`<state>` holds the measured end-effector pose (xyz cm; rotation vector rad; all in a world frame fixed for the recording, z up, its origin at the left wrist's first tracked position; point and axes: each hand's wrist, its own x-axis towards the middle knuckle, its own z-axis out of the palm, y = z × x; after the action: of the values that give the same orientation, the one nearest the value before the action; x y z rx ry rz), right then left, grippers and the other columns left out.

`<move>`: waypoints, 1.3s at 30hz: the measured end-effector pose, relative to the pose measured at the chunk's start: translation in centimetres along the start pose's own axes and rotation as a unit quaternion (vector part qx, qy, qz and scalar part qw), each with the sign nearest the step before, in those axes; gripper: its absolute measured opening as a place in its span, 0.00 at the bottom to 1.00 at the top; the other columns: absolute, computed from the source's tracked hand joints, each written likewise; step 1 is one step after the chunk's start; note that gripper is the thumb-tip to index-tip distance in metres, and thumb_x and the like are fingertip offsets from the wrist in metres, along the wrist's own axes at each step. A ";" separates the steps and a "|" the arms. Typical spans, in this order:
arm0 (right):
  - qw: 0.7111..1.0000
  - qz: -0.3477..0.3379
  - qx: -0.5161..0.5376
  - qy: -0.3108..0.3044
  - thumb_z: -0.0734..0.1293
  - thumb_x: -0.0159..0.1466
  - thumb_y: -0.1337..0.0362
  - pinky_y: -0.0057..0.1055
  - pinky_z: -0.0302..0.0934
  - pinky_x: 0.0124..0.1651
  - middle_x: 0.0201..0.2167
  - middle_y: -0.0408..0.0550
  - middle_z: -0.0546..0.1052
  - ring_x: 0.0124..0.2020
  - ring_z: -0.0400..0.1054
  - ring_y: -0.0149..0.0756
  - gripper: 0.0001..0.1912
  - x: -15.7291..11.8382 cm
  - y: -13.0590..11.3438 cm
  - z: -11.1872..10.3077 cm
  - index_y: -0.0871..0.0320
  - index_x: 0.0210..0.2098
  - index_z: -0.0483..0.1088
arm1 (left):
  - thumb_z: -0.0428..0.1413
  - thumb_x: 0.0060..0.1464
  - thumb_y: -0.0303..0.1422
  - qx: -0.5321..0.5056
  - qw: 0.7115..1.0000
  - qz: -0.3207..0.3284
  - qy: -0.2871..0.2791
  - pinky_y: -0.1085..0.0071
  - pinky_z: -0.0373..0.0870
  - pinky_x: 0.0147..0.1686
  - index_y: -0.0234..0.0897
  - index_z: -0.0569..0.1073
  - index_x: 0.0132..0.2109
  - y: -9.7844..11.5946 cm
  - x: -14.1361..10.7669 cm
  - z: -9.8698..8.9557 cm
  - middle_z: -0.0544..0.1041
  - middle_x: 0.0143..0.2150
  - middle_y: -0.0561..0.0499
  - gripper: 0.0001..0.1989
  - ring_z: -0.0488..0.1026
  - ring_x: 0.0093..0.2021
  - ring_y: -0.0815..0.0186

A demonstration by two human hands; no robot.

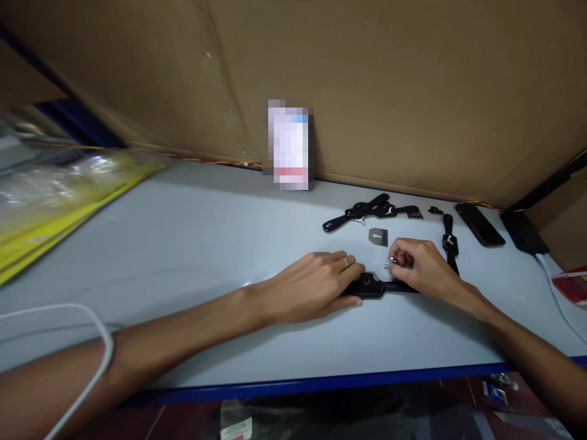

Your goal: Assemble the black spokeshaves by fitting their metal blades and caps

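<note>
My left hand [318, 282], with a ring on one finger, is closed round the left end of a black two-handled tool [370, 285] lying on the table. Over the tool's right handle, my right hand [419, 266] pinches a small silver screw [391, 263] between its fingertips. Just behind lies a flat metal blade [378, 236] with a slot. Farther back, black tools [360, 211] overlap one another, with a small black part [435, 210] to their right. Another black tool [450, 242] stands out behind my right wrist, partly hidden by it.
Two dark phone-like devices [479, 225] [523, 232] lie at the back right, one with a white cable. A blurred upright card [291, 146] leans on the back panel. Yellow sheets and clear plastic [77, 195] lie left. A white cable [98, 324] crosses my left forearm.
</note>
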<state>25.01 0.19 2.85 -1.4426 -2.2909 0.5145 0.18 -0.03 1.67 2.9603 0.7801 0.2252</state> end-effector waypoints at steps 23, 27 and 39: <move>0.983 -0.131 0.126 0.029 0.67 0.64 0.68 0.34 0.62 0.38 0.29 0.43 0.75 0.33 0.66 0.33 0.04 -1.4 -2.7 1.1 0.55 0.35 0.74 | 0.47 0.68 0.48 -0.027 0.999 0.008 0.023 0.66 0.64 0.30 0.34 0.69 0.46 -0.2 0.1 0.1 0.75 0.38 0.47 0.20 0.71 0.35 0.62; 0.985 -0.104 0.125 0.057 0.66 0.63 0.69 0.31 0.61 0.33 0.28 0.42 0.73 0.29 0.65 0.31 0.04 -1.4 -2.1 1.3 0.56 0.34 0.73 | 0.56 0.63 0.42 -0.032 0.999 0.015 -0.032 0.67 0.61 0.29 0.36 0.69 0.43 -1.0 0.1 -1.4 0.74 0.38 0.50 0.13 0.71 0.34 0.63; 0.985 -0.105 0.130 0.053 0.68 0.63 0.68 0.34 0.61 0.37 0.27 0.42 0.75 0.31 0.66 0.33 0.05 -1.2 -2.2 0.7 0.55 0.30 0.74 | 0.52 0.64 0.30 -0.084 0.995 0.046 0.007 0.66 0.65 0.34 0.37 0.71 0.42 -1.2 -0.3 -0.4 0.74 0.38 0.50 0.04 0.70 0.35 0.64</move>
<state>23.43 -1.83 3.17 -1.0655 -2.1661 0.6290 -0.73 0.83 1.91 2.8412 0.5948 0.3026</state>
